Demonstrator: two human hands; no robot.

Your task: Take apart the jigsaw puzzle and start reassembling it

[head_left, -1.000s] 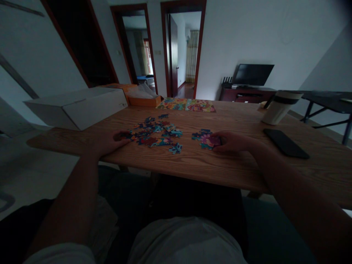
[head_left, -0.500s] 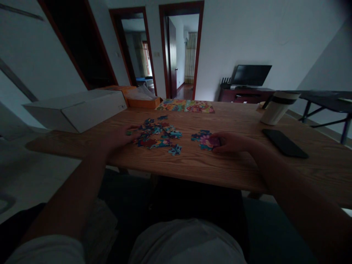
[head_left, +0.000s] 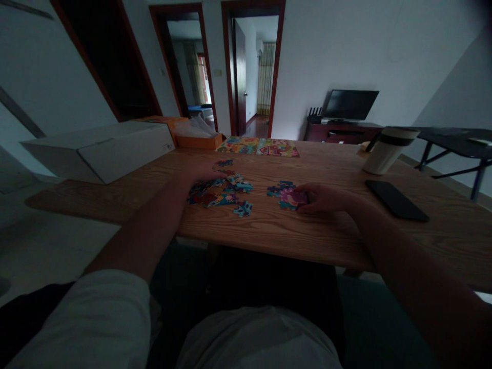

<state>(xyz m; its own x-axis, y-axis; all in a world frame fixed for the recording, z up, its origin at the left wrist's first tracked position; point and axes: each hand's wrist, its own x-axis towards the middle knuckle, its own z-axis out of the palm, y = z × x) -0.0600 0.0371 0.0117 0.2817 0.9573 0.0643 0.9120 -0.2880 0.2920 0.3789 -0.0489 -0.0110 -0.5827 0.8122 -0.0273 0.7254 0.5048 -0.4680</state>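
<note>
My left hand [head_left: 200,173] reaches flat over the far side of a scattered heap of loose jigsaw pieces [head_left: 219,195], its fingers apart and nothing visible in them. A small joined group of jigsaw pieces [head_left: 285,196] with pink and blue colours lies to the right of the heap. My right hand [head_left: 323,199] rests at that group's right edge, thumb and fingers curled onto it. Beyond both, at the far table edge, lies a colourful jigsaw picture [head_left: 257,147].
The wooden table [head_left: 292,230] holds a white cardboard box [head_left: 123,151], an orange box with clear plastic [head_left: 200,141], a white tumbler [head_left: 389,151] and a black phone [head_left: 396,201]. A dark side table stands at the right; a monitor stands on a cabinet behind.
My left hand has slid forward and right, from the near left of the heap to its far side. My right hand and the joined pieces have stayed in place.
</note>
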